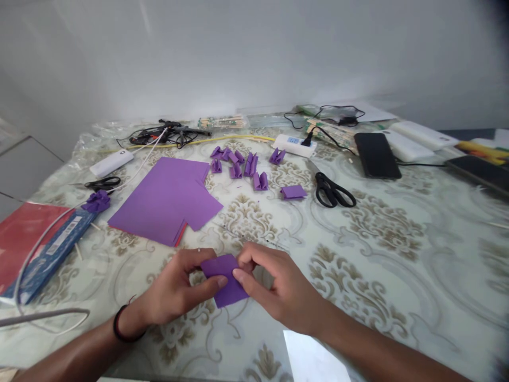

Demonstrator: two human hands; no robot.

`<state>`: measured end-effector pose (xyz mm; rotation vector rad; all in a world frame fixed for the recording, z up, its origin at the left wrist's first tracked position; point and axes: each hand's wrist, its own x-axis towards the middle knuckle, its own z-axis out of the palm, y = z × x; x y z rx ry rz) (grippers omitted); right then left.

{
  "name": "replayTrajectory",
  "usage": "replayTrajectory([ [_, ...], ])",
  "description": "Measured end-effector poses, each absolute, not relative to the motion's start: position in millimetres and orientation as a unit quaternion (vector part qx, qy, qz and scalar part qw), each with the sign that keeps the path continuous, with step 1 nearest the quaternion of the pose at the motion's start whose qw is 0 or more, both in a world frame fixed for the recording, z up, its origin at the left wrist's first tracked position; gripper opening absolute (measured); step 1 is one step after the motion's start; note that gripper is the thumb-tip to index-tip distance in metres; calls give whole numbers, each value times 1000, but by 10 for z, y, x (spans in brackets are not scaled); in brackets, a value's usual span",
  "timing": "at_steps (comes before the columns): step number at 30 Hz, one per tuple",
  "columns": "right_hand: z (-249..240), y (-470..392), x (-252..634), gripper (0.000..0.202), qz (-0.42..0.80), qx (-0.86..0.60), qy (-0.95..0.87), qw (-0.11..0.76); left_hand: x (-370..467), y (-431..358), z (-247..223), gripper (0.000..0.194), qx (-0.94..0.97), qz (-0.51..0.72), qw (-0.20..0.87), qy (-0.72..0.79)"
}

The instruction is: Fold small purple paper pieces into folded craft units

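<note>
Holding a small purple paper [227, 268] up between both hands, over the near middle part of the bench [397, 297], with flat faces and straight edges in view; hard to say from this angle whether clear of the surface or just touching it. Grasping its left side with the fingers of the left hand [178, 292], thumb laid across the upper face. Pinching its right edge with the fingers of the right hand [282, 286], thumb and index close together on the paper. Wearing a ring [200, 250] on the left hand and a dark wristband [121, 324] below it.

Straight ahead, well apart from the hands, a loose group of folded purple pieces [261, 182], mostly upright with open flaps, and nearer the right a flatter folded piece [293, 192]. Just beside that, black-handled scissors [332, 192], with blades pointing away. Left of the group, a fanned stack of purple sheets [159, 196], with red showing under the near edge. Farther left, crumpled purple paper [96, 201] near a second pair of scissors [104, 183] and a red-and-blue packet [51, 260]. Toward the wall, a white power strip [292, 145] with a black plug in it, a tangle of black cables [170, 132], and at right a black phone [377, 155]. Under the right forearm, partly covered, a white sheet [314, 361].
</note>
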<state>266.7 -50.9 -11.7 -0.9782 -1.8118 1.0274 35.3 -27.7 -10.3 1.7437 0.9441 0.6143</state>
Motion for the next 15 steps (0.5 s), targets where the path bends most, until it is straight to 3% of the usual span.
replayTrajectory([
  [7, -116, -502, 2674, 24, 406, -394, -719, 404, 357, -245, -105, 25, 648, 281, 581, 404],
  [15, -127, -497, 2666, 22, 408, -389, -730, 385, 388, -264, -58, 27, 736, 248, 496, 389],
])
